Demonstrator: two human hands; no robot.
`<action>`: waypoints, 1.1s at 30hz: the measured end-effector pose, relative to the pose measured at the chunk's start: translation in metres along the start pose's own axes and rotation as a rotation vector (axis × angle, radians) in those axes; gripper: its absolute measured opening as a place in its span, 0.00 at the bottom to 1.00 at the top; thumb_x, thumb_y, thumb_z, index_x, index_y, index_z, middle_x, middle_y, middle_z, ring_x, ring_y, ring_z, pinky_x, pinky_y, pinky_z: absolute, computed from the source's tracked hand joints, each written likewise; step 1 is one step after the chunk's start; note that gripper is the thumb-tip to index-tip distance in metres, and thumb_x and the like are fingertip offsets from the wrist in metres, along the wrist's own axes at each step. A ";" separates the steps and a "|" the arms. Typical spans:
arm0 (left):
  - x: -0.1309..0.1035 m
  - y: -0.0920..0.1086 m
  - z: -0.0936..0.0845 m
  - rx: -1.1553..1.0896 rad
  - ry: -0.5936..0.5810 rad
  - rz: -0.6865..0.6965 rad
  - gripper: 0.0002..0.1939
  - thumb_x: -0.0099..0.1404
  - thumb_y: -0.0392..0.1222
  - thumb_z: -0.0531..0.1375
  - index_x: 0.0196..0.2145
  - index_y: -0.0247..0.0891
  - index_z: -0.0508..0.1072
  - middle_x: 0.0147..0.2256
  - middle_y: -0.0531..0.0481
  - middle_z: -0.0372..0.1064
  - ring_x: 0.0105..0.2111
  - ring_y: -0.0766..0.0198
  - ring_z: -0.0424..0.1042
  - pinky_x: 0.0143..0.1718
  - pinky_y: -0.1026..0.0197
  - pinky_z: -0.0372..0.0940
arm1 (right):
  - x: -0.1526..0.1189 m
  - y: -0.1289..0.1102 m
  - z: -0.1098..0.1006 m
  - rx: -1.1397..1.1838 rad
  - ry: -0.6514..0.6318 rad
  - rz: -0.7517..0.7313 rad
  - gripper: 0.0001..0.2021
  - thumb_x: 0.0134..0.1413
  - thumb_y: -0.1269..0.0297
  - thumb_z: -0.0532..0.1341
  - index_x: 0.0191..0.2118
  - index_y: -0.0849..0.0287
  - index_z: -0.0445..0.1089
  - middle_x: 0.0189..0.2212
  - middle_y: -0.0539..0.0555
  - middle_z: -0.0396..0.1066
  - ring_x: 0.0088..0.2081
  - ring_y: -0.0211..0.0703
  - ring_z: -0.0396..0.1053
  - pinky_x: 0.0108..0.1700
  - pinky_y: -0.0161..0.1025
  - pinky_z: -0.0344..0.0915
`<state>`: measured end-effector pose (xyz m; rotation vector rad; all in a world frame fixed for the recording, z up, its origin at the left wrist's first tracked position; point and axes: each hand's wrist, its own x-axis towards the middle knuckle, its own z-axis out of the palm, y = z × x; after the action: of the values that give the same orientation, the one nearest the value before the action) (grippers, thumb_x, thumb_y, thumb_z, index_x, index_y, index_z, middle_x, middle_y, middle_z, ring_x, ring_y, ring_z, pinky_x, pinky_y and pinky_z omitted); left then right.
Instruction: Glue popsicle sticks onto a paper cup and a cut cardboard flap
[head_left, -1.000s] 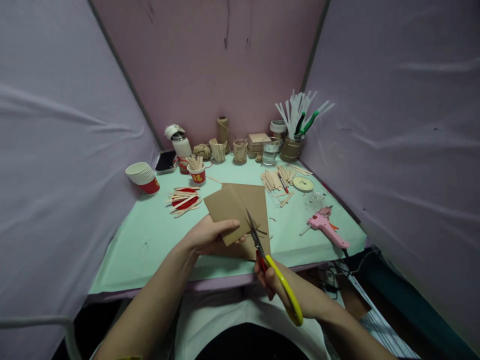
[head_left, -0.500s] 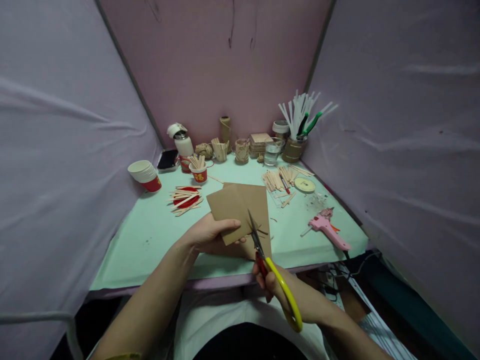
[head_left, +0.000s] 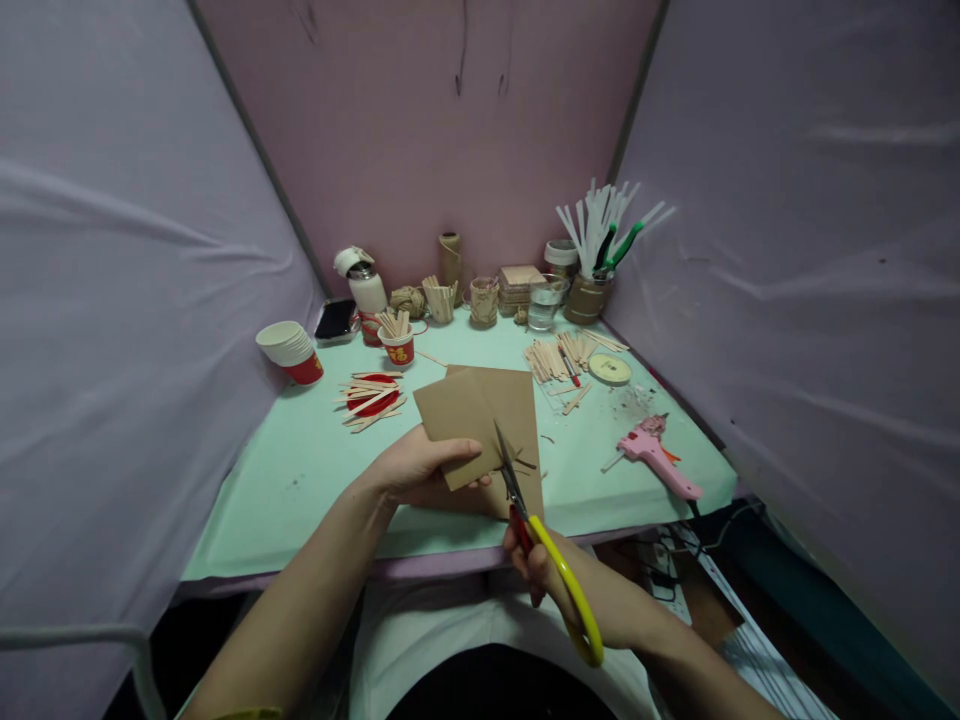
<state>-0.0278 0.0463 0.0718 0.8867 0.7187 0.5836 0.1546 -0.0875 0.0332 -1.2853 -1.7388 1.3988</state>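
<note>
My left hand (head_left: 420, 468) pinches a piece of brown cardboard (head_left: 457, 415), thumb on top and fingers underneath. In my right hand (head_left: 544, 570) is a pair of scissors (head_left: 566, 575) with yellow and red handles. The scissor blades lie along the right edge of the held cardboard, pointing away from me. Whether the blades are fully closed I cannot make out. Beneath, a larger brown cardboard sheet (head_left: 517, 395) rests on the table, with thin dark cut strips (head_left: 525, 462) on it.
A pink glue gun (head_left: 660, 465) lies at the right. Wooden sticks (head_left: 547, 362) and a yellowish round lid (head_left: 609, 370) are behind it. Sticks lie on a red dish (head_left: 373, 398) at left, near stacked paper cups (head_left: 291, 352). Jars, twine (head_left: 450, 258) and a glass cup (head_left: 546, 305) line the back.
Almost nothing differs. The scissors and my right hand have shifted very slightly to the left; the held cardboard stays in place.
</note>
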 end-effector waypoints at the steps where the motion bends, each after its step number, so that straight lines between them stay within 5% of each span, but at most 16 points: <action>1: 0.000 0.000 0.000 0.000 0.003 0.000 0.17 0.50 0.35 0.69 0.39 0.32 0.76 0.33 0.40 0.77 0.25 0.59 0.75 0.25 0.61 0.70 | 0.000 -0.001 0.001 0.009 0.012 -0.001 0.33 0.56 0.31 0.37 0.38 0.58 0.59 0.29 0.51 0.59 0.30 0.40 0.57 0.34 0.39 0.63; 20: -0.001 0.002 0.010 -0.006 0.058 -0.006 0.16 0.48 0.34 0.70 0.37 0.32 0.75 0.30 0.42 0.76 0.23 0.60 0.73 0.23 0.62 0.69 | -0.003 -0.016 0.009 0.043 0.136 0.021 0.33 0.56 0.31 0.36 0.25 0.55 0.58 0.18 0.49 0.56 0.25 0.41 0.58 0.29 0.37 0.60; 33: -0.001 0.001 0.010 0.007 0.057 0.005 0.18 0.47 0.35 0.70 0.38 0.31 0.76 0.31 0.40 0.77 0.24 0.58 0.74 0.23 0.61 0.69 | 0.006 0.004 0.019 0.066 0.292 0.033 0.28 0.60 0.36 0.44 0.27 0.57 0.62 0.23 0.52 0.61 0.27 0.41 0.57 0.30 0.39 0.58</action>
<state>-0.0213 0.0412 0.0767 0.8813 0.7702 0.6134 0.1373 -0.0901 0.0230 -1.4082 -1.4708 1.2062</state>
